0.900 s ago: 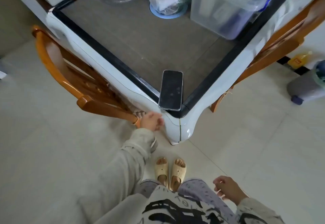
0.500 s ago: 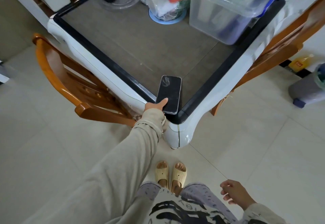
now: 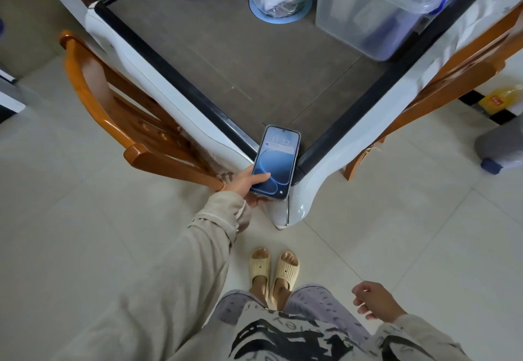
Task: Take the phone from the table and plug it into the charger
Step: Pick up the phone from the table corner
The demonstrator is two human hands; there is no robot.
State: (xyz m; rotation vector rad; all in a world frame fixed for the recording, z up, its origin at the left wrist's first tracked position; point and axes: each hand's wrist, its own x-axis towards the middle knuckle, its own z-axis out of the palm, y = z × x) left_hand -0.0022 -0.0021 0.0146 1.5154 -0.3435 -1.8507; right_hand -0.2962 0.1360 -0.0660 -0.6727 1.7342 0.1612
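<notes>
Left hand (image 3: 245, 184) clamped on the phone's (image 3: 275, 162) near end, thumb (image 3: 261, 178) laid across the lit screen, remaining fingers wrapped under the lower edge. Phone over the near corner of the counter (image 3: 254, 57), far end above the dark top, near end jutting past the corner toward the feet; whether the far end touches the top or floats just above it cannot be told. Screen up, lock display showing a clock. Long axis running away from the body, top end leaning slightly rightward, bottom end in the grip. Right hand (image 3: 375, 299) low at the right, well apart from the phone, holding nothing, fingers loosely curled and parted. Beige sleeve (image 3: 181, 261) stretched out from lower left up to the left wrist. Wooden chair (image 3: 119, 123) just left of the corner, tucked against the counter's white side. Clear box (image 3: 376, 12) at the far right of the counter, well apart from the phone. Pale slippers (image 3: 273, 267) on the tiled floor (image 3: 410, 233), straight below the corner. No charger in view.
</notes>
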